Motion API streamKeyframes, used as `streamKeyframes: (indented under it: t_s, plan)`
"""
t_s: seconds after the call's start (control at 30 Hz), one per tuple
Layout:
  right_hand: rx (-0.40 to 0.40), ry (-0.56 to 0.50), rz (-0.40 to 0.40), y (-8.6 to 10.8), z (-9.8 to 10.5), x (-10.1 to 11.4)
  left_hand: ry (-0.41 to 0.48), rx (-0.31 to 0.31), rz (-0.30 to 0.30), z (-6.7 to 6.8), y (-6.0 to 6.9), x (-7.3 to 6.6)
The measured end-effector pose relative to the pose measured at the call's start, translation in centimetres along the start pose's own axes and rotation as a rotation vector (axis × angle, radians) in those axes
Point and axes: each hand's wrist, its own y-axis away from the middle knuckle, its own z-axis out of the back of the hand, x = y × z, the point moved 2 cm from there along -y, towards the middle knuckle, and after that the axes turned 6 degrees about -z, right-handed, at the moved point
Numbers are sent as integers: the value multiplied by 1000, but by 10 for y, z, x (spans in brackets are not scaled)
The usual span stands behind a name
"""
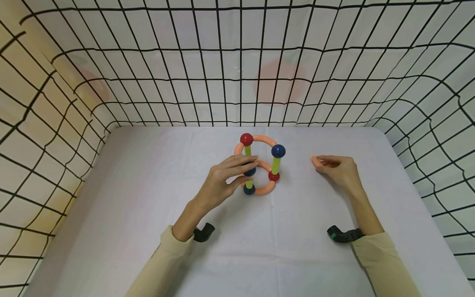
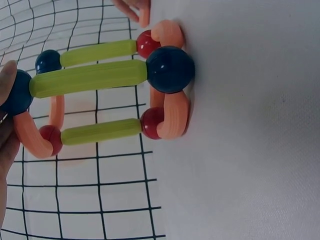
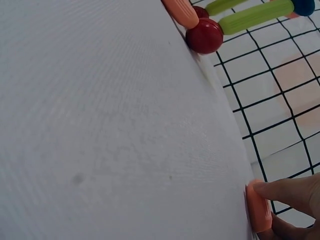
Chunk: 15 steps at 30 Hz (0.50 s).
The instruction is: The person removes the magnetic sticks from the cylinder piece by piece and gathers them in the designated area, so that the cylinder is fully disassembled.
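In the head view, an assembly (image 1: 264, 165) of balls, curved orange pieces and yellow-green rods (image 1: 276, 166) is standing on the tabletop (image 1: 297, 222), its rods pointing upward between a lower and an upper tier. The left hand (image 1: 218, 180) is gripping a blue ball (image 1: 250, 171) on the upper tier, thumb and fingers clamped about it. Well apart to the right, the right hand (image 1: 343, 170) is pinching a curved orange piece (image 1: 316, 161), whose exposed end is pointing toward the far left. Black mesh (image 1: 241, 79) is rising behind. In the left wrist view, the rods are running nearly level across the frame, and the left fingers are bracketing the ball at the left edge. In the right wrist view, the pinched piece is lying lengthwise close along the tabletop, its long axis running nearly up and down the frame; contact cannot be confirmed.
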Motion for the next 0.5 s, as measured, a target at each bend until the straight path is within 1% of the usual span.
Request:
streamKeyframes:
  t_s: [0.27, 0.5]
  plan:
    - [45, 5, -37, 0, 2, 0, -3, 4, 18, 3, 1, 0]
    - [42, 3, -30, -1, 2, 0, 12, 7, 30, 4, 1, 0]
